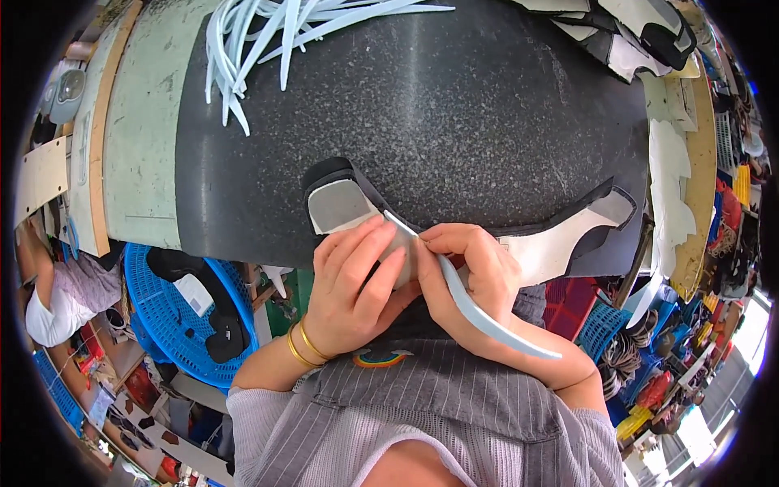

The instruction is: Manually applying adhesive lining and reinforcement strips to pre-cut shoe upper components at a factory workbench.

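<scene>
the work seems at an early stage: one end of a pale blue strip (487, 325) lies along the inner edge of a shaped piece (540, 253), in white, grey and black, while most of the strip's length curves loose past the right wrist. the strip's grip is the right hand (475, 272), thumb and forefinger pinching it right at that edge. the left hand (357, 280) holds the piece between bent fingers and thumb, fingertips next to the strip's end. the piece sits at the near side of the black-topped table (454, 122), its middle partly hidden by the hands.

no strip shows on the edge along its right arm or around its left end, so those stretches look undone, if they are to be covered. a bundle of strips (243, 49) and a stack of pieces (633, 40) lie at the far side.
</scene>
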Demonstrator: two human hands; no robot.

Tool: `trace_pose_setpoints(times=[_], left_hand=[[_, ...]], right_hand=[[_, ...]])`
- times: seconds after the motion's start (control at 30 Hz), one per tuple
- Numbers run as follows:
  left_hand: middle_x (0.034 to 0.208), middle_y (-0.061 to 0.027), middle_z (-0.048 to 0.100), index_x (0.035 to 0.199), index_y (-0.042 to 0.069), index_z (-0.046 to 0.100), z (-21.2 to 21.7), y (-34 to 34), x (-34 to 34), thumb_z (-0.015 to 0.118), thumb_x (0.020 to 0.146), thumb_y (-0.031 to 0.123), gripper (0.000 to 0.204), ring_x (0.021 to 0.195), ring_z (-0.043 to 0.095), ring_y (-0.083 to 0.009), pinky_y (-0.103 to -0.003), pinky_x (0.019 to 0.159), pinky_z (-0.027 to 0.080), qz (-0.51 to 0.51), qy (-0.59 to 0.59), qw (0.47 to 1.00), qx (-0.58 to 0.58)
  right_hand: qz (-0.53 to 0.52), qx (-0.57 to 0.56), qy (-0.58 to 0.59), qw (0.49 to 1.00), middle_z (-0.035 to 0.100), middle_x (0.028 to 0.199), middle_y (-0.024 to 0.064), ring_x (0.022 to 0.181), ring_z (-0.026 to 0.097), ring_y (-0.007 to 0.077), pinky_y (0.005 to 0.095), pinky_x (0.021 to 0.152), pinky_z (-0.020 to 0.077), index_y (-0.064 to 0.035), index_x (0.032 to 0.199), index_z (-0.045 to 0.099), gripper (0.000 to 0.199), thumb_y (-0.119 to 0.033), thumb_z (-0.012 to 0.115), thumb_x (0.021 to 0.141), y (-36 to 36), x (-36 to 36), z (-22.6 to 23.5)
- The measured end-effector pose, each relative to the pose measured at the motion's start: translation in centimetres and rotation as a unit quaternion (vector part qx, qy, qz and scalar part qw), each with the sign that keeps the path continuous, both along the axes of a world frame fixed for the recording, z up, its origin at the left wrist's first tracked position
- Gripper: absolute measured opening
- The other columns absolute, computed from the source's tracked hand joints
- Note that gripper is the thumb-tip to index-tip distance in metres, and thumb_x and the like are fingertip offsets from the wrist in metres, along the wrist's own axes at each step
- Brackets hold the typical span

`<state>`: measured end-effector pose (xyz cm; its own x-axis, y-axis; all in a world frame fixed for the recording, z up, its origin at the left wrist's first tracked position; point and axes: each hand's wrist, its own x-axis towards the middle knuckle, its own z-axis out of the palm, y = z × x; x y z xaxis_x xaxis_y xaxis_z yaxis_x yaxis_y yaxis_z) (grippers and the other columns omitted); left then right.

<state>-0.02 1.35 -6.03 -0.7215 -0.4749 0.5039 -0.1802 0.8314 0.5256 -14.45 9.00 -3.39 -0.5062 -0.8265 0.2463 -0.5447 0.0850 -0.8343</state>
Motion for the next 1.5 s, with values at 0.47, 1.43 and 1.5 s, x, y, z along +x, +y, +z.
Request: trace_pose_setpoints(times=[0.47, 1.43, 1.5], left_hand=[[0.128, -0.0116, 0.060, 0.124, 0.003, 0.060, 2.0, -0.7, 0.4, 0.072, 0.082, 0.030, 0.052, 0.121, 0.056, -0.0291, -0.043, 0.097, 0.039, -0.042, -0.155, 0.987, -0.022], [0.124, -0.0087, 0.059, 0.122, 0.006, 0.063, 2.9, 3.4, -3.6, 0.049, 0.080, 0.076, 0.082, 0.118, 0.050, -0.0235, -0.042, 0.092, 0.032, -0.051, -0.210, 0.974, -0.063], [0.125, -0.0084, 0.058, 0.123, 0.005, 0.062, 3.1, 3.8, -4.3, 0.050, 0.080, 0.076, 0.083, 0.118, 0.049, -0.0236, -0.042, 0.093, 0.032, -0.050, -0.215, 0.974, -0.058]], right_hand=[[0.029, 0.132, -0.034, 0.990, 0.064, 0.087, 0.0083, 0.067, 0.061, 0.0092, 0.0210, 0.058, 0.0474, 0.0035, 0.098, 0.063, 0.016, 0.005, 0.070, 0.083, 3.3, -2.3, 3.2], [-0.038, 0.119, -0.012, 0.992, 0.067, 0.091, 0.0133, 0.079, 0.069, 0.0199, 0.0277, 0.068, 0.0544, 0.0026, 0.096, 0.064, 0.022, 0.009, 0.071, 0.077, 5.7, -6.7, 2.7], [-0.054, 0.119, -0.011, 0.991, 0.066, 0.090, 0.0116, 0.077, 0.068, 0.0181, 0.0279, 0.067, 0.0541, 0.0011, 0.095, 0.064, 0.020, 0.007, 0.072, 0.078, 5.8, -6.8, 2.1]])
